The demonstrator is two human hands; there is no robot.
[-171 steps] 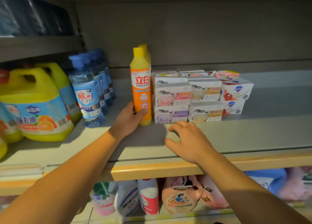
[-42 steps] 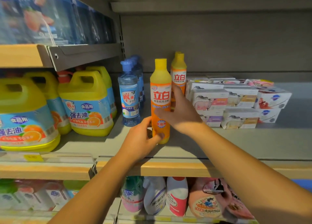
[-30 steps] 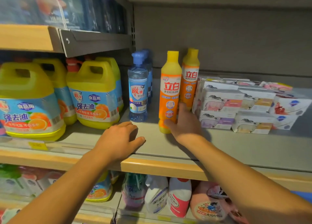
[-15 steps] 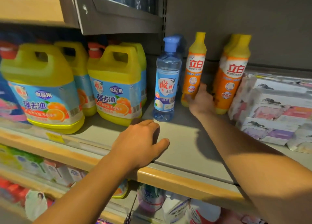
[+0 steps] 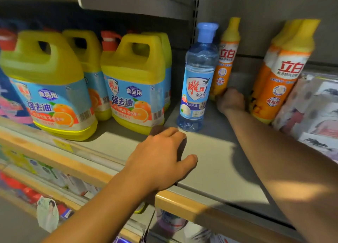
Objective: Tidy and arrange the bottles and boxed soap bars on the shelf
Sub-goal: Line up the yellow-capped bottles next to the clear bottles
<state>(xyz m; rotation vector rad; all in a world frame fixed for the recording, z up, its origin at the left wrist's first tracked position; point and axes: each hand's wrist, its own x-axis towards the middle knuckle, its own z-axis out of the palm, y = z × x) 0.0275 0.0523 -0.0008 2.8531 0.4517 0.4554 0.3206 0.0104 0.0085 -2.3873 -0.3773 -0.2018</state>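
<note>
Bottle in hand: orange bottle (image 5: 225,59), yellow top, upright at the back of the shelf (image 5: 219,162), just behind and to the right of the blue bottle (image 5: 198,78).
Long axis: vertical, label facing us; we see no clear lean.
Right hand (image 5: 231,101): at the bottle's base, on its right side. We see the back of the hand only; it touches the bottle low down, but we cannot tell whether the fingers wrap it or merely push.
Direction from grip: the bottle rises up and slightly left of the right hand, so any shove acts low on a tall body. We judge tipping the main risk.
Nearer hand: right, plainly. Left hand (image 5: 161,162) rests on the shelf front, fingers loosely bent, holding nothing, well apart from the bottle.
Gap: bare shelf lies between this bottle and the orange pair (image 5: 279,72) to the right; the right hand sits in that gap.
Soap boxes (image 5: 314,111): stacked beside the pair, at the right edge, blurred.
Jugs (image 5: 133,81): yellow, left of the blue bottle.
Next move, our guess: slide the bottle right to join the pair.
</note>
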